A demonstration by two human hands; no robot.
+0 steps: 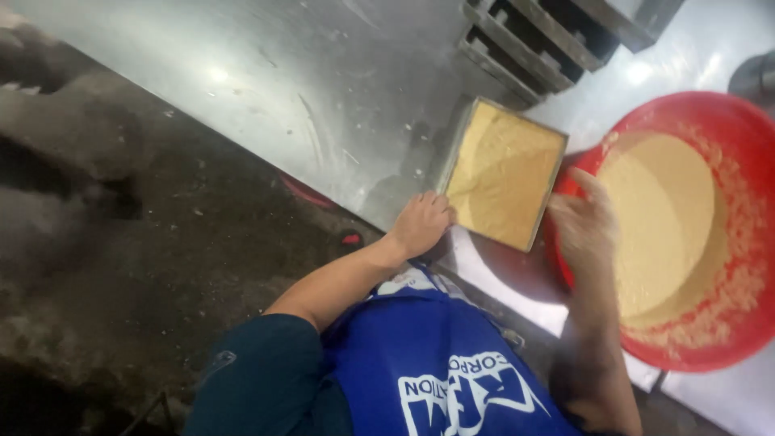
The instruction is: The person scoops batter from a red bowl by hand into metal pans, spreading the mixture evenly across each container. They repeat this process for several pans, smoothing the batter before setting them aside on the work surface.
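A rectangular metal pan (457, 145) filled level with tan batter (502, 173) sits on the steel table (307, 89). My left hand (420, 224) grips the pan's near left corner. My right hand (583, 228), smeared with batter, hovers with fingers apart between the pan's right edge and the rim of a large red basin (751, 331). The basin holds more of the same tan batter (658, 218), with crumbly residue along its inner wall.
Several empty metal pans (537, 40) are stacked at the table's far side. A dark round object (757, 77) stands at the right edge. The dark, wet floor (137, 242) lies to the left of the table. I wear a blue apron (436, 363).
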